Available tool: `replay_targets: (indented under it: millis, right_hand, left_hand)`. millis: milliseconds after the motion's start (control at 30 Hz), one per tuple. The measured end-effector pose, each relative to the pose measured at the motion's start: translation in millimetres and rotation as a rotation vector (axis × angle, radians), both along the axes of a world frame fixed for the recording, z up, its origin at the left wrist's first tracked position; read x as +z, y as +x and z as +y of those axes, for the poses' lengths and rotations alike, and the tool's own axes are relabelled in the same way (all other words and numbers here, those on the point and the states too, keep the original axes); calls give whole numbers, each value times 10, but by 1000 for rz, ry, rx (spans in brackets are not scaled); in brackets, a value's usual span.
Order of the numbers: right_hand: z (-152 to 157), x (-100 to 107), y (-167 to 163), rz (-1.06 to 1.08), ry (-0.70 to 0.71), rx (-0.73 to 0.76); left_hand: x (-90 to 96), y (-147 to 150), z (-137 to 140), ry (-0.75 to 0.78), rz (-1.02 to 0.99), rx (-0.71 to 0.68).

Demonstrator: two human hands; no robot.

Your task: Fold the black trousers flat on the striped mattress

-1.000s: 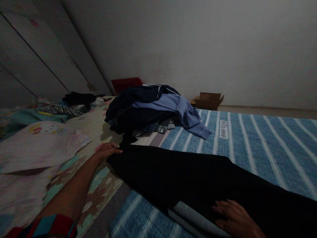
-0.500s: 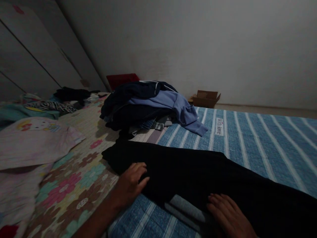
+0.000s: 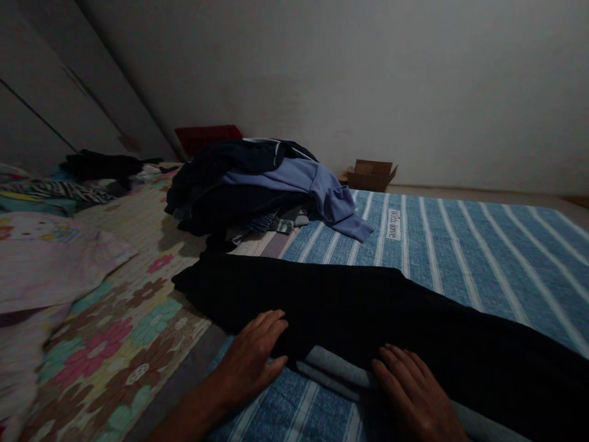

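A long black garment (image 3: 331, 301), possibly trousers, lies spread across the bed, with a grey folded edge (image 3: 338, 367) showing along its near side. My left hand (image 3: 257, 350) rests at the garment's near edge, fingers stretched out and thumb apart. On the grey edge and the black cloth lies my right hand (image 3: 414, 383), palm down with fingers extended. Neither hand grips the cloth. Both sit above the blue striped bedding (image 3: 285, 411).
Behind the garment is a heap of dark and blue clothes (image 3: 257, 184). A pale pink garment (image 3: 59, 258) lies on the floral sheet (image 3: 124, 368) at left. Near the wall stand an open cardboard box (image 3: 372, 176) and a red object (image 3: 207, 138).
My left hand has slid right along the garment's near edge. My right hand stays on the cloth by the grey edge. The view has turned slightly right.
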State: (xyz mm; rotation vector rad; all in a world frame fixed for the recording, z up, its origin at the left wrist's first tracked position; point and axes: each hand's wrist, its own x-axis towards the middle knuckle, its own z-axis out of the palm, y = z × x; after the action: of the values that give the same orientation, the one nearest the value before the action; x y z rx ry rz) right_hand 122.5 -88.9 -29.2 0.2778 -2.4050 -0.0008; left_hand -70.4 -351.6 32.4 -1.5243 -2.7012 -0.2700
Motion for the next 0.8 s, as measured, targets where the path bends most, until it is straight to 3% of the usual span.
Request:
replay_targets:
  millis: [267,433,633,800]
  right_hand:
    - [177,-178,303,4,-112,-86]
    - [206,-160,370,-22,-51,-138]
    - [210,-115,406,-38,1,-184]
    - [226,-153,456,-93,-105,-165]
  left_hand:
    - [-16,69,131,68,126,-108]
    - [-114,171,234,102,184,-224]
    - [-135,163,236,133,155,-257]
    - [-112,166,263,121,133,-233]
